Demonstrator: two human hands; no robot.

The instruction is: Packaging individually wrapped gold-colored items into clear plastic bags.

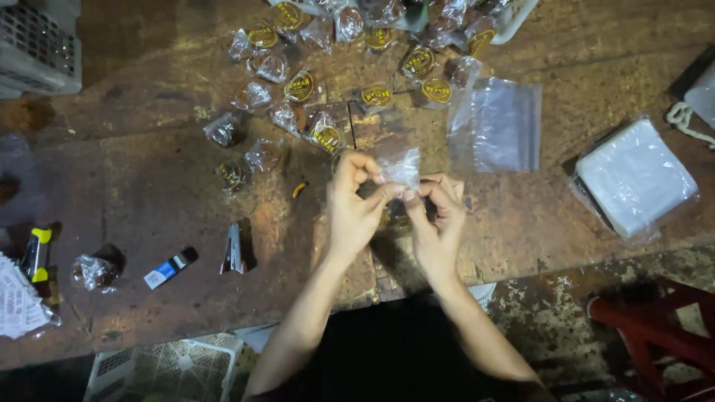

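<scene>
clear, crinkled plastic sits between both hands: a small transparent bag [401, 167] is pinched at its near edge by the left hand [356, 205] and the right hand [438, 216], thumbs and forefingers closed on the film. the bag rises from the fingertips toward the far side, its long axis running roughly near to far, and both hands are equally close to it, one at each bottom corner. something dark shows under the hands, but i cannot tell what it is. just to the right lies a flat stack of empty clear bags [497, 125], and farther right a wrapped white pack [634, 177]. beyond the hands, wrapped dark sweets with yellow labels [313, 89] are scattered over the worn brown surface [149, 186]. at near left lie a small metal clip [233, 249] and a blue-and-white lighter [170, 268].
</scene>
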